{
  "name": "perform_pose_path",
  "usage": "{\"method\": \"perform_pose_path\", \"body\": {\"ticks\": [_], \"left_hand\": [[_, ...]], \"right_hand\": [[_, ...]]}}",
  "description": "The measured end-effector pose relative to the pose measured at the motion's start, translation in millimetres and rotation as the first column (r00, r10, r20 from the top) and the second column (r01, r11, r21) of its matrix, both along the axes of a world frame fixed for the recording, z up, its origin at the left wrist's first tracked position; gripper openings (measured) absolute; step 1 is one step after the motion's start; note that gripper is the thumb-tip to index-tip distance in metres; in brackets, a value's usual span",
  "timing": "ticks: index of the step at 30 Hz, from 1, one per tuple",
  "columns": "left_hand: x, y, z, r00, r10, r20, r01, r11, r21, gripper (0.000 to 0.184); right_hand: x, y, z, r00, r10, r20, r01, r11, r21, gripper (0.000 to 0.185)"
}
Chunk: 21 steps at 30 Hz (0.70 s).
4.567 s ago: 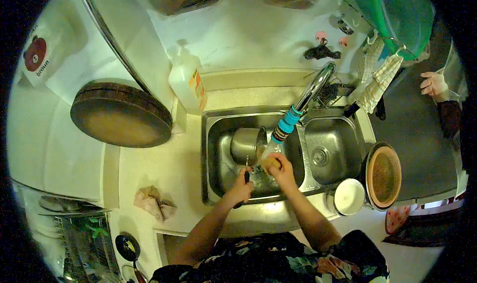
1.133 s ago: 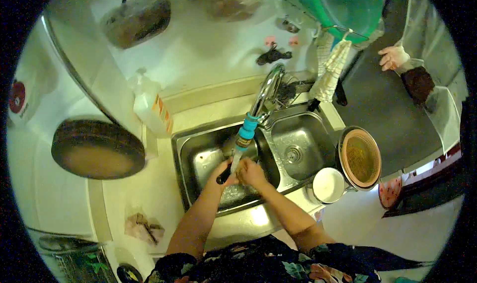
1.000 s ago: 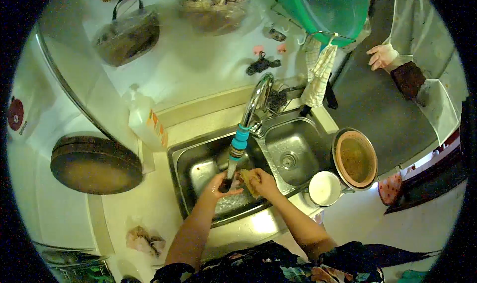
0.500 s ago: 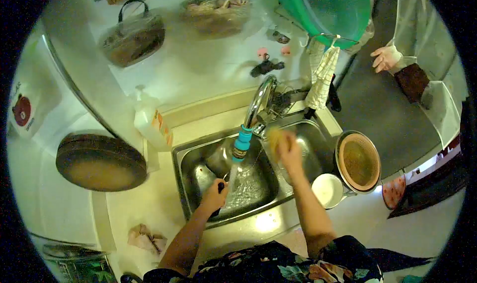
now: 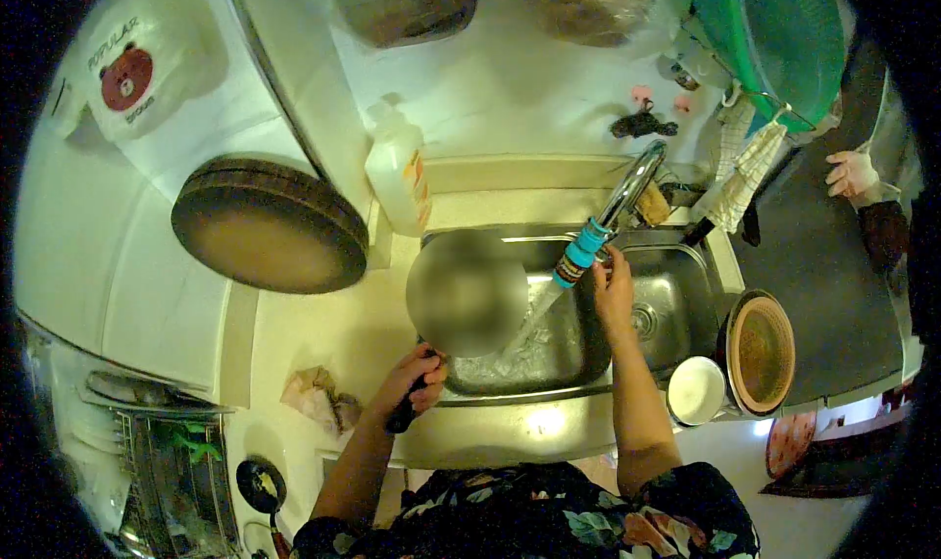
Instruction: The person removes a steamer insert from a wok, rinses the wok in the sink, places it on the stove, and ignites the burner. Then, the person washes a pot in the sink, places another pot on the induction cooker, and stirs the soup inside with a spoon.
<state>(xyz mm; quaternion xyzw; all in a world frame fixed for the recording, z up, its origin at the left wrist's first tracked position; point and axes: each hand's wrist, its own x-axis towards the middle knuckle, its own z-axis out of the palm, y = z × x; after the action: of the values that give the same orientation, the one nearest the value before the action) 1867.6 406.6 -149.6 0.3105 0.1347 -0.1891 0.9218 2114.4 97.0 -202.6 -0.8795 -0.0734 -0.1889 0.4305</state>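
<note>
My left hand is closed around the black handle of a round frying pan, which is blurred by motion over the left side of the sink. Water streams from the faucet, with its turquoise nozzle, into the left basin beside the pan. My right hand reaches over the divider to the faucet's base, its fingers curled at the handle there and partly hidden by the nozzle. Behind the faucet, a yellowish sponge rests in a rack.
A white pot and nested bowls with an orange colander stand right of the sink. Left are a white bottle, a large dark round pan and a crumpled bag. Cloths and a green basin hang at the upper right.
The frying pan has come up out of the left basin in my left hand. My right hand has let go of the sponge, now in the rack, and moved to the faucet's base. The view has shifted left.
</note>
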Motion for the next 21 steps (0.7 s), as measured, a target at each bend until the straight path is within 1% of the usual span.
{"method": "perform_pose_path", "body": {"ticks": [1, 3, 4, 5, 6, 8, 9, 10, 11, 12, 14, 16, 17, 18, 19, 20, 21], "left_hand": [[-6, 2, -1, 1.000, 0.007, -0.002, -0.007, 1.000, -0.015, 0.011], [-16, 5, 3, 1.000, 0.012, -0.002, -0.012, 0.999, -0.041, 0.011], [-19, 6, 3, 1.000, 0.004, 0.027, -0.002, 0.998, -0.061, 0.012], [-23, 7, 2, 0.998, -0.004, 0.057, 0.009, 0.997, -0.081, 0.012], [-27, 8, 1, 0.996, -0.012, 0.087, 0.021, 0.995, -0.100, 0.012], [-34, 10, -3, 0.995, -0.023, 0.094, 0.034, 0.992, -0.125, 0.011], [-36, 11, -4, 0.995, -0.027, 0.099, 0.040, 0.990, -0.137, 0.011], [-38, 12, -4, 0.995, -0.044, 0.094, 0.056, 0.991, -0.118, 0.011], [-40, 13, 1, 0.994, -0.062, 0.088, 0.071, 0.992, -0.100, 0.011], [-42, 14, 3, 0.994, -0.080, 0.079, 0.087, 0.993, -0.083, 0.011], [-45, 18, -4, 0.990, -0.112, 0.086, 0.122, 0.985, -0.123, 0.012], [-47, 18, -6, 0.985, -0.132, 0.111, 0.148, 0.977, -0.156, 0.010], [-47, 17, -5, 0.981, -0.157, 0.116, 0.166, 0.984, -0.069, 0.010], [-46, 16, -2, 0.976, -0.182, 0.121, 0.181, 0.983, 0.021, 0.009], [-45, 15, 1, 0.970, -0.207, 0.126, 0.193, 0.975, 0.113, 0.008], [-45, 13, -1, 0.960, -0.232, 0.154, 0.191, 0.952, 0.241, 0.009], [-44, 12, -3, 0.950, -0.258, 0.177, 0.179, 0.913, 0.368, 0.010]], "right_hand": [[12, 0, -11, 0.985, 0.017, 0.172, -0.012, 0.999, -0.033, 0.025], [23, -5, -4, 0.999, 0.028, 0.018, -0.027, 0.997, -0.066, 0.022], [27, -9, 1, 0.998, 0.029, -0.056, -0.034, 0.996, -0.083, 0.021], [33, -15, -4, 1.000, -0.001, -0.007, 0.000, 0.985, -0.170, 0.020], [37, -21, -9, 1.000, 0.014, -0.021, -0.016, 0.996, -0.084, 0.020], [39, -24, -13, 0.998, 0.049, -0.044, -0.045, 0.995, 0.085, 0.020], [32, -18, -13, 0.996, 0.027, -0.084, -0.008, 0.975, 0.220, 0.019], [26, -16, -18, 0.998, -0.019, -0.061, 0.036, 0.956, 0.291, 0.020], [24, -18, -37, 0.997, -0.067, -0.044, 0.078, 0.930, 0.360, 0.021], [16, -24, -57, 0.996, -0.067, -0.063, 0.084, 0.942, 0.326, 0.023], [0, -37, -98, 0.993, -0.068, -0.101, 0.092, 0.962, 0.256, 0.028], [-42, -25, -88, 0.942, 0.135, -0.308, -0.064, 0.971, 0.230, 0.028], [-69, -7, -57, 0.858, 0.201, -0.472, -0.040, 0.943, 0.330, 0.028], [-92, 14, -28, 0.744, 0.278, -0.608, 0.006, 0.907, 0.422, 0.027], [-100, 23, -26, 0.706, 0.309, -0.638, -0.065, 0.924, 0.376, 0.027], [-107, 27, -27, 0.665, 0.338, -0.666, -0.142, 0.933, 0.332, 0.027], [-109, 29, -33, 0.679, 0.349, -0.646, -0.254, 0.937, 0.240, 0.027]]}}
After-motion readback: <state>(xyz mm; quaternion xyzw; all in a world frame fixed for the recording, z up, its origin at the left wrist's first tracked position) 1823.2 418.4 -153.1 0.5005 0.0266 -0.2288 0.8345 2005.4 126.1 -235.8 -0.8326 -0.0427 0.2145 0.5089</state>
